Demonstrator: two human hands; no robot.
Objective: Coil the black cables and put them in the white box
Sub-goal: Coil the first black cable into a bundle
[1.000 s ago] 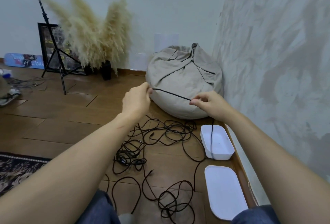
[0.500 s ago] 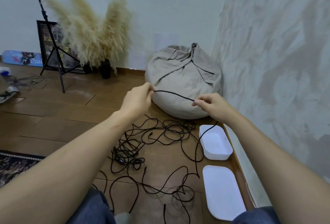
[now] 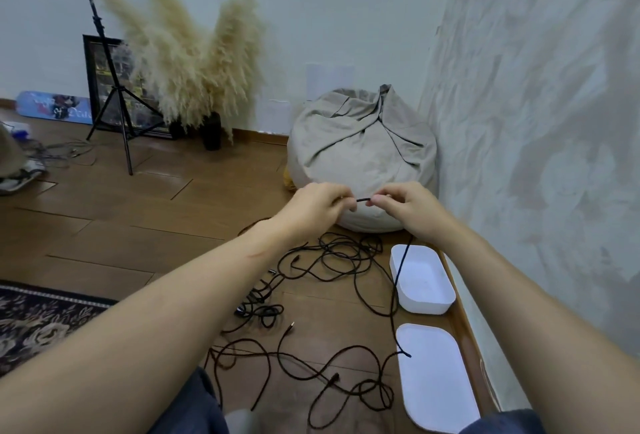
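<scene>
Both my hands are raised in front of the beanbag, close together. My left hand [image 3: 317,203] and my right hand [image 3: 403,203] each pinch one black cable [image 3: 363,199], with only a short piece showing between them. From my right hand the cable hangs down across the open white box [image 3: 436,302] to the floor. A tangle of black cables [image 3: 332,260] lies spread on the wooden floor below my hands, with more loops [image 3: 349,385] nearer my knees.
A white lid [image 3: 436,381] lies flat near the box, along the right wall. A grey beanbag [image 3: 363,153] fills the corner. Pampas grass in a vase [image 3: 194,63], a tripod [image 3: 116,94] and a framed picture stand at the back left. A patterned rug [image 3: 38,319] lies left.
My hands have come together, so the stretch of cable between them has shrunk to a short piece. The hanging cable has shifted across the box, and the floor loops have moved.
</scene>
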